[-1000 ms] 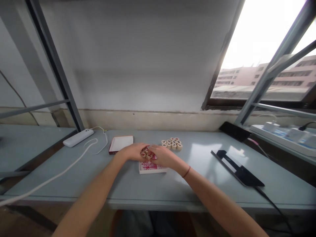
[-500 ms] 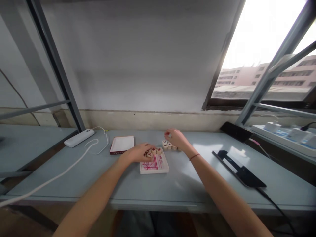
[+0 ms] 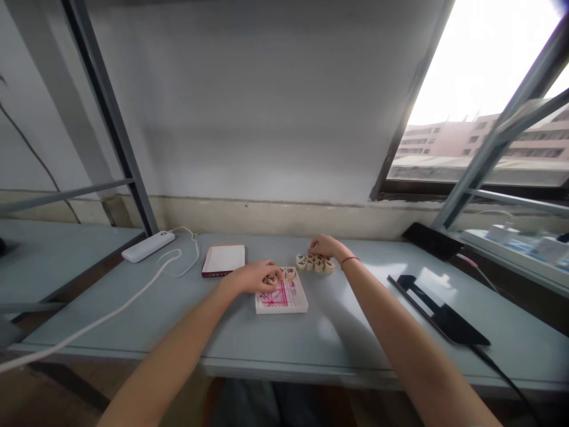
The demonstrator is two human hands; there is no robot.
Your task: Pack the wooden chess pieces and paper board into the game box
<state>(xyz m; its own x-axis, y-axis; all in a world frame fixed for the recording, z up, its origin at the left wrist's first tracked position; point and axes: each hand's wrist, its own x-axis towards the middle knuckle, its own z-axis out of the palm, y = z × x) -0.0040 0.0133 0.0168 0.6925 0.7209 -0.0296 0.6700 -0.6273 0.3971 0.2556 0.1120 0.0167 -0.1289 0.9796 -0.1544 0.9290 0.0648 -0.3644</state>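
Observation:
A shallow white box (image 3: pixel 281 308) with a red-lined sheet inside lies in front of me. Several round wooden xiangqi pieces (image 3: pixel 290 273) line its back edge. My left hand (image 3: pixel 255 276) curls around the pieces at the back left of the box, its fingers partly covering them. To the right behind the box, more xiangqi pieces (image 3: pixel 319 264) stand packed together in a group. Over the back of that group my right hand (image 3: pixel 328 245) bends down, fingers closed at the rear pieces. Its fingertips and what they grip are partly hidden.
A red-edged box lid (image 3: pixel 224 260) lies inside up at the left. Beyond it are a white power bank (image 3: pixel 148 247) and its cable. On the right rest a black tablet-like device (image 3: pixel 438 308), another dark device (image 3: pixel 432 241) and a white power strip (image 3: pixel 511 249). A wall bounds the back.
My right hand left the box, moved right and back, and came down at the grouped pieces. My left hand stayed at the pieces in the box. The view shifted slightly.

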